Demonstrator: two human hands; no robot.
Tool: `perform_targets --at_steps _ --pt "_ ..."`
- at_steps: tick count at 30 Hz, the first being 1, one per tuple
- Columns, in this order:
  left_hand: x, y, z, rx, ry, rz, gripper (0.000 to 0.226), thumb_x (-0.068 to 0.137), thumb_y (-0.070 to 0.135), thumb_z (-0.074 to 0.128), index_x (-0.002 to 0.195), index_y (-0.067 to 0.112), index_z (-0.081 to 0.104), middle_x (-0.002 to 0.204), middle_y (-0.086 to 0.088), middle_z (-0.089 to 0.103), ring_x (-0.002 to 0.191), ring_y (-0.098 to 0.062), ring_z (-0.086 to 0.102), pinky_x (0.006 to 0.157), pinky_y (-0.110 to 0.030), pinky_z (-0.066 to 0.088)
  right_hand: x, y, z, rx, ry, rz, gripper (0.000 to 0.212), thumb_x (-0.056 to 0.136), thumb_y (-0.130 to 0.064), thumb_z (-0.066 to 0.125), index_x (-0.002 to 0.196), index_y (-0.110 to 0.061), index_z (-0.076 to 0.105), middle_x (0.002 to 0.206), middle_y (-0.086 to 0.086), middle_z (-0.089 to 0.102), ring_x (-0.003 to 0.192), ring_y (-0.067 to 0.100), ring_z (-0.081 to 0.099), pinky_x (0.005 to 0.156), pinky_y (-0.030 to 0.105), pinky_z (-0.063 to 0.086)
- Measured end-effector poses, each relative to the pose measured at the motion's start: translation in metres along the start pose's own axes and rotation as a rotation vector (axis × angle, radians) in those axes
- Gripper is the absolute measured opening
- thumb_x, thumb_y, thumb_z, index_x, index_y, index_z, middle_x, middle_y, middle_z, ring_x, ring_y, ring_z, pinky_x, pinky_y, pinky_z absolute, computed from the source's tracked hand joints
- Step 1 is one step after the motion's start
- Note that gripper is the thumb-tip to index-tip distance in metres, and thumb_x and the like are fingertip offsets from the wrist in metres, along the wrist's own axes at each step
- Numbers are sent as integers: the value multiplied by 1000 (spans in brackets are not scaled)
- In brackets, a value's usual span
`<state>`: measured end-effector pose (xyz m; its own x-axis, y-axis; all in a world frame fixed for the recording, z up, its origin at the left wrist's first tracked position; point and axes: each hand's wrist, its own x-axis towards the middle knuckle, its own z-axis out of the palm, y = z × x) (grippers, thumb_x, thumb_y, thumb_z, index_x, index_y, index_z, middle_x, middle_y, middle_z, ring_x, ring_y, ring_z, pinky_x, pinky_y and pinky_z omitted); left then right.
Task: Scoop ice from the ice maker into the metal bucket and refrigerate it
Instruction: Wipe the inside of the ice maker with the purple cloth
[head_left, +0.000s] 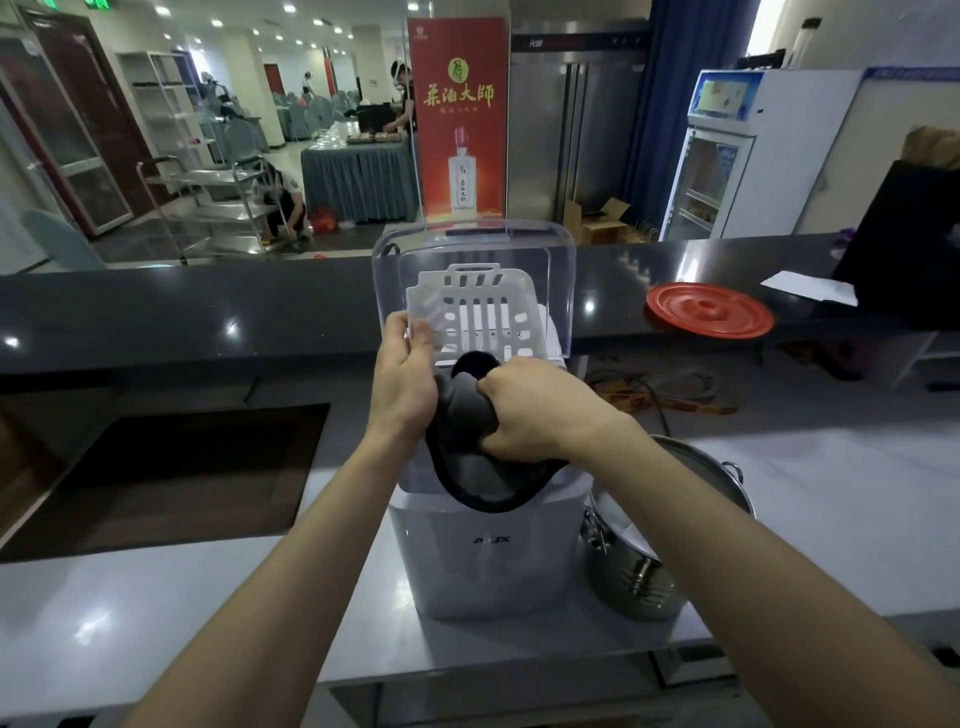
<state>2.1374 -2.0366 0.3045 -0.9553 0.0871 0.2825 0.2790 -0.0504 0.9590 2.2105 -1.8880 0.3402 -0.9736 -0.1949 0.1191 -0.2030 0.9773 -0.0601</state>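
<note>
A white ice maker (488, 561) stands on the pale counter with its clear lid (550, 249) raised. My left hand (405, 374) grips the left edge of a white slotted ice basket (478, 306), tilted up out of the machine. My right hand (530, 410) holds the handle of a dark grey scoop (467, 467) over the machine's open top. I cannot see any ice in the scoop or the basket. The metal bucket (644, 571) stands on the counter just right of the ice maker, partly hidden by my right forearm.
A dark raised bar counter (208, 306) runs behind the ice maker, with a red round lid (709, 310) on it at the right. A dark recessed sink opening (156, 467) lies at the left. A glass-door fridge (717, 171) stands far right. People work in the hall beyond.
</note>
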Motion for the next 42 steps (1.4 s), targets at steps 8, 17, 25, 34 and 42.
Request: perform_targets --at_steps 8,17,25,34,42 --pt "-4 -3 -4 224 -29 71 19 114 37 44 122 25 56 108 -6 73 101 -32 71 96 -63 55 -11 -1 10 74 -194 -64 39 90 -52 69 102 -16 63 103 4 62 96 24 60 86 41 56" --pt "-5 -7 -8 399 60 211 28 113 10 49 140 17 54 101 5 74 86 -5 72 82 -39 59 -26 -1 13 -452 149 -249 57 88 -61 51 90 -12 80 88 9 70 112 31 50 105 43 35" --pt "-1 1 -12 394 62 214 44 110 6 47 151 22 51 102 22 69 90 17 66 76 -1 45 -24 20 2 -351 623 -81 51 89 -26 65 135 -5 62 105 17 65 100 37 56 92 47 42" --pt "-5 2 -4 481 6 292 56 108 5 47 157 30 52 115 6 73 91 -2 64 79 -9 45 -13 35 -10 72 690 -38 35 89 -14 69 123 -10 75 102 13 60 95 32 58 84 47 52" --pt "-2 14 3 423 15 350 50 112 7 46 160 21 49 94 24 67 75 15 64 71 -3 44 -32 39 -11 984 1067 -6 22 91 0 56 110 -7 63 103 12 64 96 24 61 86 44 52"
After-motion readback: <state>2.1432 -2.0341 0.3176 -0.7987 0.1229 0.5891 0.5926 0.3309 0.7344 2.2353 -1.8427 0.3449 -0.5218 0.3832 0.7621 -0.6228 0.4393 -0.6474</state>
